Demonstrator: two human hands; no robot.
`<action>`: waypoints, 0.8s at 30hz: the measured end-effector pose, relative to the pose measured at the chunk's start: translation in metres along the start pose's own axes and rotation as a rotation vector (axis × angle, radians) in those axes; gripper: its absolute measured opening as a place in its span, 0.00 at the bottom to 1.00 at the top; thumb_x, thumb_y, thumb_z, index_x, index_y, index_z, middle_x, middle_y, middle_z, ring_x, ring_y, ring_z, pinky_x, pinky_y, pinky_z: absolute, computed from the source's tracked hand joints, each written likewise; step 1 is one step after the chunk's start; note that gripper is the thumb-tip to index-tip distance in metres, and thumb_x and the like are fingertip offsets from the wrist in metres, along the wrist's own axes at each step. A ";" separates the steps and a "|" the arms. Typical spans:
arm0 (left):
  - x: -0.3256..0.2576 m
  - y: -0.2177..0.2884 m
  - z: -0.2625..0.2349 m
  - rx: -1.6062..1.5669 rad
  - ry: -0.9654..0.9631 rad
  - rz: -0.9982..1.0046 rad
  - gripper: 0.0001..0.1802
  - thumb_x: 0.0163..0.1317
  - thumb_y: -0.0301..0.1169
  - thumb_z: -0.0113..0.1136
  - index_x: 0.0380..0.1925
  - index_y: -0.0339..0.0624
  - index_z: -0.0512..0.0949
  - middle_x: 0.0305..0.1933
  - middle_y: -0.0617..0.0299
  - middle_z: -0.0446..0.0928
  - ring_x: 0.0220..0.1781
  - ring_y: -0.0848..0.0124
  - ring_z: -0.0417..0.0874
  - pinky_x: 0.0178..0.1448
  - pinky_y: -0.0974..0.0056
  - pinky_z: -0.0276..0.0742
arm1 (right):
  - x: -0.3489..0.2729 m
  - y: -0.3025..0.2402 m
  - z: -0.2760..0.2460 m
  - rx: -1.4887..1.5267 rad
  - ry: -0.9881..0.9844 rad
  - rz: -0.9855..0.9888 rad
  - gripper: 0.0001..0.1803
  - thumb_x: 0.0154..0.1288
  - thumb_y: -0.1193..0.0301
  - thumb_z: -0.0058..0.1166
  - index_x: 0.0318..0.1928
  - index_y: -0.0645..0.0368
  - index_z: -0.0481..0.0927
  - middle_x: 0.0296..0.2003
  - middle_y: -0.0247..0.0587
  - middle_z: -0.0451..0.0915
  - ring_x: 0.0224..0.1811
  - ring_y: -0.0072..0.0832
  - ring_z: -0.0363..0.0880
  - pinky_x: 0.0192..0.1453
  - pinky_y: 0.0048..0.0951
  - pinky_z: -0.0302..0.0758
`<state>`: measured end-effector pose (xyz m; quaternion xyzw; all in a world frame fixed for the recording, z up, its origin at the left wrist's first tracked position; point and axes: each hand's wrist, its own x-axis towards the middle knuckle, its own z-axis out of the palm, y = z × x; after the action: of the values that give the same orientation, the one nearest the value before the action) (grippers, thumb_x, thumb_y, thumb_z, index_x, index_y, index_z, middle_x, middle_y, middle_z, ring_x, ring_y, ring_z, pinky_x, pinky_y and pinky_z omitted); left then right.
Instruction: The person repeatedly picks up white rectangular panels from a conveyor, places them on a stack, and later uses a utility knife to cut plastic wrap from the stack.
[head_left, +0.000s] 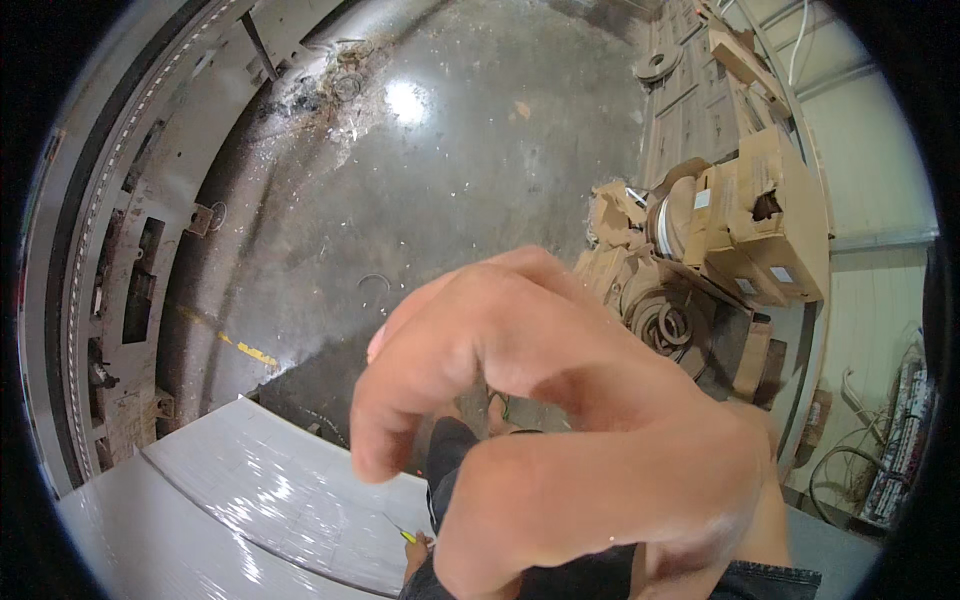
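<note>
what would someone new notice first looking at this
A hand held close to the camera fills the lower middle, fingers curled and empty; which hand it is cannot be told. Behind it spreads a dark, shiny concrete floor with a bright glare spot. At right sits a heap of torn cardboard boxes, and pale wrapped sheets lie at lower left.

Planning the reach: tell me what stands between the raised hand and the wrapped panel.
Nothing visible does. The right hand is curled and empty, close to the camera; the wrapped panel lies lower left of it. What the hand itself hides cannot be seen.
</note>
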<state>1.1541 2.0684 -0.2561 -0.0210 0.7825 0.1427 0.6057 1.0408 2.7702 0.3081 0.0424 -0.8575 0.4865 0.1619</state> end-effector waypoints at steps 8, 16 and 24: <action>0.056 0.105 -0.121 -0.697 0.302 -0.176 0.28 0.80 0.53 0.52 0.51 0.37 0.83 0.42 0.56 0.85 0.41 0.66 0.83 0.42 0.60 0.79 | 0.091 0.039 0.011 0.042 -0.062 -0.007 0.25 0.63 0.46 0.68 0.35 0.56 0.81 0.41 0.39 0.79 0.50 0.38 0.78 0.56 0.40 0.71; 0.058 0.149 -0.142 -0.791 0.355 -0.068 0.28 0.80 0.52 0.52 0.49 0.34 0.81 0.47 0.50 0.86 0.50 0.56 0.87 0.51 0.54 0.83 | 0.128 0.042 0.029 0.076 -0.075 -0.030 0.23 0.66 0.48 0.67 0.33 0.56 0.80 0.41 0.39 0.79 0.50 0.38 0.77 0.55 0.40 0.70; 0.057 0.170 -0.103 -0.794 0.141 -0.115 0.29 0.80 0.52 0.53 0.58 0.33 0.77 0.53 0.48 0.84 0.52 0.54 0.87 0.46 0.53 0.86 | 0.131 0.034 0.046 0.100 -0.100 -0.029 0.22 0.69 0.48 0.64 0.35 0.55 0.79 0.42 0.40 0.79 0.52 0.39 0.78 0.58 0.42 0.70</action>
<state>1.0074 2.2142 -0.2535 -0.3064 0.7037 0.3979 0.5026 0.8986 2.7602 0.3006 0.0872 -0.8385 0.5234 0.1236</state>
